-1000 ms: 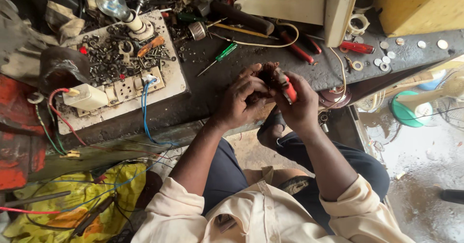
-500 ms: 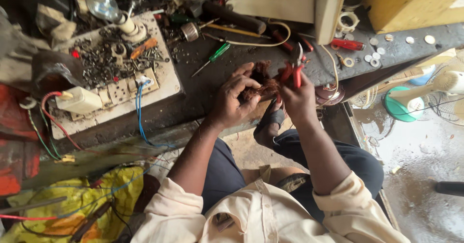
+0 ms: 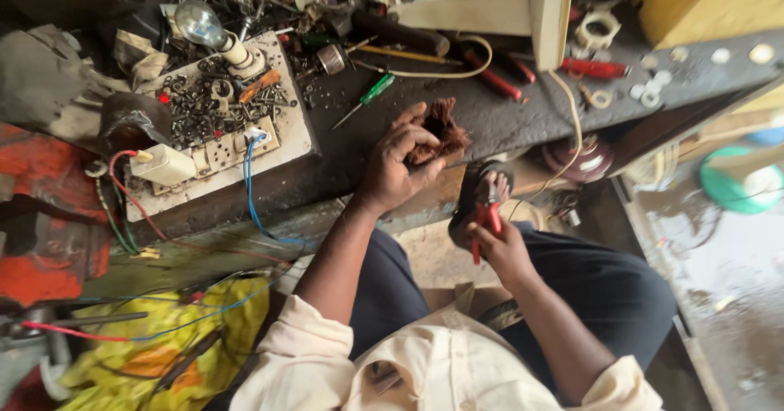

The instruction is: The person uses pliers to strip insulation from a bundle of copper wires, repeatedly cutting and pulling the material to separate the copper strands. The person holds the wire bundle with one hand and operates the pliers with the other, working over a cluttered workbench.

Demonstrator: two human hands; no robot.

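A: Where's the coil?
B: Copper wire bundle (image 3: 437,137) sits at the near edge of the dark worktop (image 3: 523,117), with the left hand (image 3: 392,170) on it. The fingers (image 3: 408,145) are curled and clamped over its left side.

A: Right hand?
B: The right hand (image 3: 502,252) is down below the worktop edge, over the lap, well apart from the bundle. Its fingers are closed round the red handles of a pair of pliers (image 3: 483,215). The plier tip sits against a dark sandal (image 3: 474,194) behind it, so I can't tell how the tip stands.

A: Advice for the grip?
B: My read: keep the left palm pressing the bundle flat to the worktop so the strands don't spring loose. Bring the pliers up level with the bundle and bite only the loose strands on the free right side, away from the left fingertips. Pull along the strand, not across the bundle, or it'll likely tangle.

A: Clutter risk?
B: Green screwdriver (image 3: 371,96) lies just beyond the bundle and a white socket board (image 3: 229,154), piled with small screws and nuts, is to the left. Blue wires (image 3: 249,186) hang off its front edge near the left forearm. I'd keep the elbow clear of those.
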